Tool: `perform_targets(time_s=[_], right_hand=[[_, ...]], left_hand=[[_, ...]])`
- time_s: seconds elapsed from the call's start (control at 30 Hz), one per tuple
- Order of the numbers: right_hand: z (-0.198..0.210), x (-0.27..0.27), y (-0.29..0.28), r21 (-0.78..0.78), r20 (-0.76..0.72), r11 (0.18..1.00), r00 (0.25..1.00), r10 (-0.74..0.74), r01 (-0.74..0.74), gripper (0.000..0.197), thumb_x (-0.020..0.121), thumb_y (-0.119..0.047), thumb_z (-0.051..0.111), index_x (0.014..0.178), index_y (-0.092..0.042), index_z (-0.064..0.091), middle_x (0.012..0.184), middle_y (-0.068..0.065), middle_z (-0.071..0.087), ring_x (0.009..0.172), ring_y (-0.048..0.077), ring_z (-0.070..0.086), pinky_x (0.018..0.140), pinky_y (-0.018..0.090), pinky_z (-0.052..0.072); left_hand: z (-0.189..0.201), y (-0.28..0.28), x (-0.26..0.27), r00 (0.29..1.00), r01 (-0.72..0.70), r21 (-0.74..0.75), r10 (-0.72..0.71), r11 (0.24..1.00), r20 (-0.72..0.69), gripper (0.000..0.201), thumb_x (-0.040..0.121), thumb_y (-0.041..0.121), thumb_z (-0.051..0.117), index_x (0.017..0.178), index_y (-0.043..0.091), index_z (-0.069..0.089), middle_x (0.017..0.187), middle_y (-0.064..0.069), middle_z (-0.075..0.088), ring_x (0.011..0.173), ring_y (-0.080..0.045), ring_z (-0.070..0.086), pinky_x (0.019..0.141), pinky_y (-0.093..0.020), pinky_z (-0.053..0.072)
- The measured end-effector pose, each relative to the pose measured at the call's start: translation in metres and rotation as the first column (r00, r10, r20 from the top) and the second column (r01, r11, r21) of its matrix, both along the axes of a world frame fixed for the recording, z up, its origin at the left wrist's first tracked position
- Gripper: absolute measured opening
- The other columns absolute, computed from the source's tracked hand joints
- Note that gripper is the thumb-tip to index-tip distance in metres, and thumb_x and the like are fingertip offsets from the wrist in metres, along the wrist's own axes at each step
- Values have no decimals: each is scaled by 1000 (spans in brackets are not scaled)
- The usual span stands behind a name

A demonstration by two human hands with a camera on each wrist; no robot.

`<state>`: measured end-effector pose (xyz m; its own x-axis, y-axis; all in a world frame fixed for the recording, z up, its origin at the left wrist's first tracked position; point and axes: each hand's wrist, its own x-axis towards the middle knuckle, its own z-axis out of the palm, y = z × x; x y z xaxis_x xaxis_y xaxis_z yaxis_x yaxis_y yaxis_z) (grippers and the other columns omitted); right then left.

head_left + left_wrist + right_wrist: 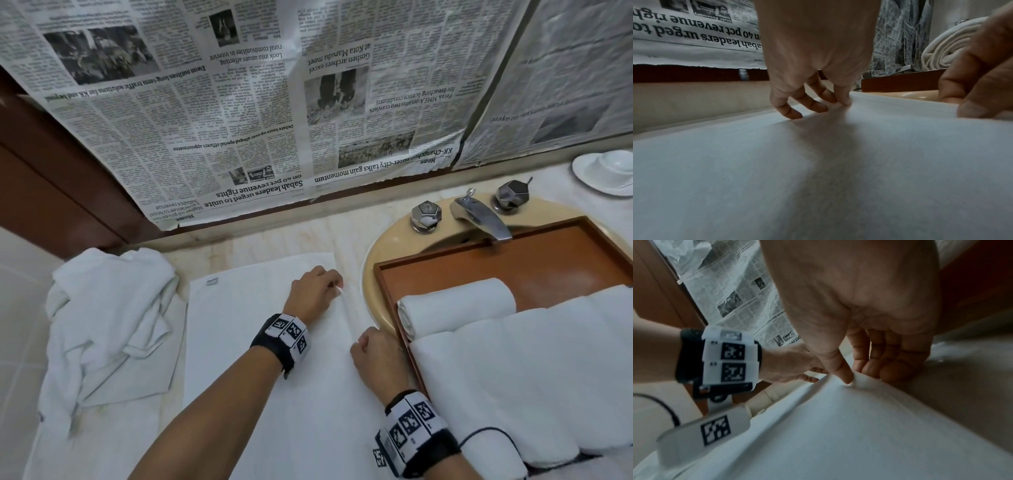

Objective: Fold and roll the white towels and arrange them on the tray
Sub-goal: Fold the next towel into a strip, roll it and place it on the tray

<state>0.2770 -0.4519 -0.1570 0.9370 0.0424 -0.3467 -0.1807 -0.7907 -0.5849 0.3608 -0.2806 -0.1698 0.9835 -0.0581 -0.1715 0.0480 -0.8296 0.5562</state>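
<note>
- Head view: left hand (313, 291) and right hand (376, 356) both pinch right edge of flat towel (257, 342).
- Two rolls (459, 305) on tray (513, 260).
- Crumpled towel (109, 318) at left.

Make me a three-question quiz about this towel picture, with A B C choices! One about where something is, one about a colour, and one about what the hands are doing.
1. Where does the tray sit?
A. over the sink
B. on the floor
C. on a chair

2. What colour is the tray?
A. blue
B. reddish-brown
C. green

3. What is the right hand doing?
A. turning the tap
B. lying flat and open
C. pinching the edge of the flat towel

Answers:
1. A, its corner lies across the beige sink below the tap.
2. B, its rim and floor are reddish-brown.
3. C, the right wrist view shows thumb and fingers curled on a towel fold; the left hand grips the same edge farther back.
</note>
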Motion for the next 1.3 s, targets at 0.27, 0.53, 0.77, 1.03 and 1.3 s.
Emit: perform_targets(time_s=[0.27, 0.53, 0.77, 1.03, 1.3], right_hand=[[1, -21, -13, 123, -70, 990, 996, -62, 70, 22, 85, -17, 62, 66, -19, 50, 62, -5, 55, 63, 15, 53, 65, 32, 49], [43, -23, -13, 147, 58, 977, 985, -164, 154, 12, 88, -17, 64, 77, -14, 60, 67, -4, 61, 64, 5, 55, 53, 10, 36], [88, -43, 35, 26, 220, 997, 974, 61, -69, 10, 88, -13, 57, 79, -12, 52, 67, 2, 58, 65, 22, 55, 61, 39, 45], [98, -66, 158, -75, 106, 905, 899, 425, -419, 5, 98, -13, 44, 95, -13, 41, 100, 12, 62, 78, 26, 55, 62, 29, 34], [48, -84, 209, -85, -8, 865, 868, 496, -494, 10, 94, -6, 42, 91, -13, 36, 89, 10, 52, 74, 24, 44, 46, 25, 17]], left_hand=[[2, -7, 3, 1000, 24, 92, -24, 996, -4, 15, 95, 30, 57, 107, 30, 66, 101, 7, 66, 101, -18, 59, 90, -40, 44], [19, -20, 11, 995, 45, -64, -39, 997, 92, 19, 96, 23, 58, 109, 24, 71, 107, 1, 73, 102, -22, 65, 89, -39, 51], [35, 32, -15, 968, -67, -393, 156, 917, 199, 12, 90, 17, 68, 97, 24, 74, 94, 10, 75, 89, -4, 68, 88, -25, 52], [28, 165, -102, 881, -295, -460, 425, 838, 209, 9, 90, 13, 70, 94, 20, 74, 96, 16, 73, 89, 2, 67, 82, -11, 49], [-11, 207, -135, 885, -411, -341, 459, 846, 72, 13, 90, 11, 69, 94, 23, 75, 95, 12, 72, 90, 3, 63, 84, -10, 45]])
